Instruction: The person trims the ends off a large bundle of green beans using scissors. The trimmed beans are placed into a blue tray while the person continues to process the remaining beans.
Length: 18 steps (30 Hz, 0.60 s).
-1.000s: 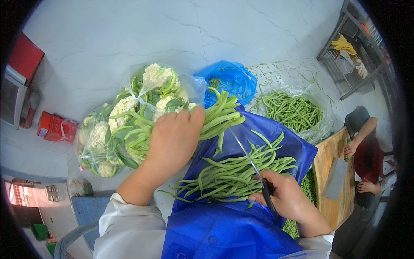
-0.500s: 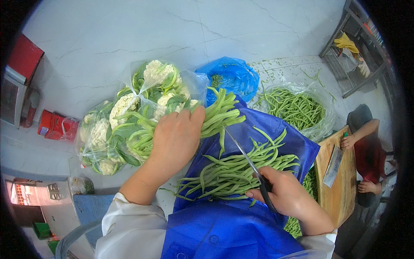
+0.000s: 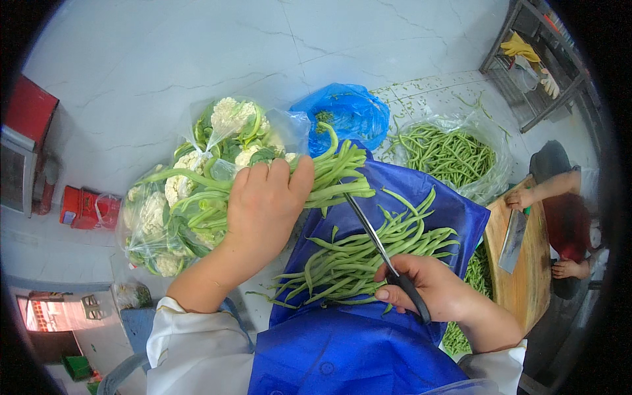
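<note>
left hand (image 3: pixel 266 204): bean bunch (image 3: pixel 337 176) | right hand (image 3: pixel 434 288): scissors (image 3: pixel 409 288) | blue apron (image 3: pixel 355 362): loose beans (image 3: pixel 352 264)

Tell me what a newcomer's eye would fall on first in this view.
Probably the bright blue apron across the lower middle, with a loose heap of green beans lying on it. Above that, the left hand grips a thick bunch of beans, and the right hand holds scissors pointing up at that bunch. The white cauliflowers in clear plastic bags stand out left of centre.
</note>
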Motion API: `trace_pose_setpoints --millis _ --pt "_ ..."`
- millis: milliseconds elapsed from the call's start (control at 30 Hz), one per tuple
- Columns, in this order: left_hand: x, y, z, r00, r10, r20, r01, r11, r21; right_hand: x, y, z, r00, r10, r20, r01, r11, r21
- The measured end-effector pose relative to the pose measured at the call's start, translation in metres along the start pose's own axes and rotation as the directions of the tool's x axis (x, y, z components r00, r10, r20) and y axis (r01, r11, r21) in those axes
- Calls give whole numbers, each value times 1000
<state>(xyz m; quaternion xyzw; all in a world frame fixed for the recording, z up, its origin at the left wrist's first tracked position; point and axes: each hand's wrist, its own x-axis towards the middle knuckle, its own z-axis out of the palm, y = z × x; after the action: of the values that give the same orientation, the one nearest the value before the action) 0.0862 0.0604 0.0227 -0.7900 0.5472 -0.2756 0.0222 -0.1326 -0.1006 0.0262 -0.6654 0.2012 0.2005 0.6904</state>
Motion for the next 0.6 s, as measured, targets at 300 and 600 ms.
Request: trace_pose_setpoints --millis 300,600 --pt "-8 0 8 994 -94 61 96 995 -33 -2 4 2 999 -46 12 47 997 -63" --pt "-4 3 8 1000 -15 23 16 998 -53 6 1 2 1000 10 18 -11 998 55"
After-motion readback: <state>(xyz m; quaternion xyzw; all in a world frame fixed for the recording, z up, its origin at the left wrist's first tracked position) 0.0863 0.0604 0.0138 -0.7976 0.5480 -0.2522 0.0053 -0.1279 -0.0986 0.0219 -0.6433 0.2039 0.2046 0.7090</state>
